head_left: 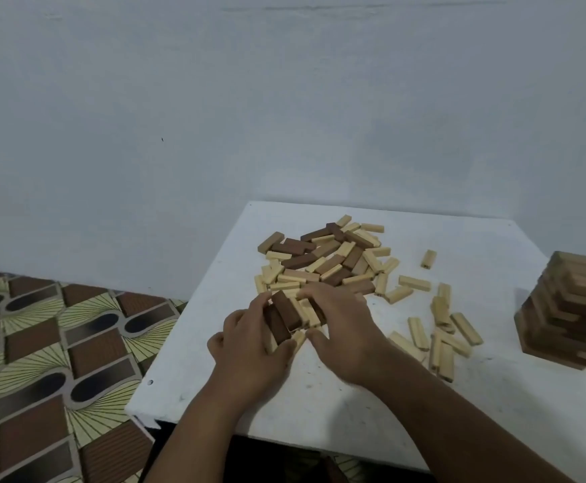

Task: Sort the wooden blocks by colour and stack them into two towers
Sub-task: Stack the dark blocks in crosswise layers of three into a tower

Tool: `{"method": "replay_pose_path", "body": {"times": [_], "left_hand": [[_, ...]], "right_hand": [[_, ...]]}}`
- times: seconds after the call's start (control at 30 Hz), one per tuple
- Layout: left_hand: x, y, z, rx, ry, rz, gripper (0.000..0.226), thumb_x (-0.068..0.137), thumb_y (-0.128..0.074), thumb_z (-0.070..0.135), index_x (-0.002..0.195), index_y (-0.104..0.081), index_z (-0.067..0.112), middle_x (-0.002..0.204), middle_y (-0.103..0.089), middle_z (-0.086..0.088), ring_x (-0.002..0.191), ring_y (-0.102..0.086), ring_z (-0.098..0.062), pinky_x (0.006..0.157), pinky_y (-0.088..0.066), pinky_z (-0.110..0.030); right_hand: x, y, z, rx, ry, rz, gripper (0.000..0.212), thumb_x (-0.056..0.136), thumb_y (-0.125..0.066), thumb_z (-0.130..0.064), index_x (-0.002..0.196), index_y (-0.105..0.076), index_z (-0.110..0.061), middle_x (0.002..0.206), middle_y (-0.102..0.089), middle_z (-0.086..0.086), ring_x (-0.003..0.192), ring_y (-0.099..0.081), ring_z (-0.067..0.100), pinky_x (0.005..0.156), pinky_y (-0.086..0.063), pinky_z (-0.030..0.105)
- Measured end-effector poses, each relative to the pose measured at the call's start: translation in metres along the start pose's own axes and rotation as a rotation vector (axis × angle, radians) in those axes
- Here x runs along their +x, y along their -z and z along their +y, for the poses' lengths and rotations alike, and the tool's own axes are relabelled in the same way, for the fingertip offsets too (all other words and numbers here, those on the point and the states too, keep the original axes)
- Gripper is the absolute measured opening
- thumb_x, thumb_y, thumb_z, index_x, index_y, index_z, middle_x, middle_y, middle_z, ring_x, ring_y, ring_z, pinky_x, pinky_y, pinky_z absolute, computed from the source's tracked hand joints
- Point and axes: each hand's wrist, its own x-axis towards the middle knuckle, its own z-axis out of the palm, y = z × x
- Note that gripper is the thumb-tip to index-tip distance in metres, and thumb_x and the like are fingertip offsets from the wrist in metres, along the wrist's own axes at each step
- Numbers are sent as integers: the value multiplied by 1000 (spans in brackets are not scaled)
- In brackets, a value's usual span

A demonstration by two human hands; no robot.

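Both hands are working at the near edge of the pile: the left hand is holding its grip around a few dark blocks, while the right hand is curling over neighbouring blocks, its grip hidden, so I cannot tell what it has. Across the white surface, the mixed pile is lying largest and unsorted. One tower is standing at the right edge; light blocks are lying scattered between. Most sorting looks undone. No containers are showing.

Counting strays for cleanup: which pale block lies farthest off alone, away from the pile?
The single pale block at the table's far right, behind the scattered pale blocks; nothing touches it.
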Motion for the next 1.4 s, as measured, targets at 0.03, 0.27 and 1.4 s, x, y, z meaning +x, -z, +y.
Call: {"method": "replay_pose_path", "body": {"times": [0.03,0.27,1.4], "left_hand": [[0,-1,-1,-29,15,25,71,82,-67,39,137,-23,50,128,-43,23,132,-29,-8,96,-13,-32],[-7,0,0,-192,83,166,87,75,-77,24,133,-21,54,134,-54,21,112,-31,-7,100,-29,-40],[-24,-14,16,-355,-320,37,72,66,-87,15,122,-51,41,122,-58,28,97,-66,1,80,-53,-16]], "right_hand": [[6,0,-3,-34,19,-46,56,85,-69,-15,128,-44,-39,128,-53,-15,119,-44,15,101,-39,40],[43,-5,-18,-175,20,-361,71,87,-63,-7,139,-30,-43,139,-37,2,124,-33,31,102,-32,45],[-16,45,6,262,-449,199,21,72,-84,-35,76,-68,-21,72,-67,-9,66,-61,2,52,-47,15]]}}
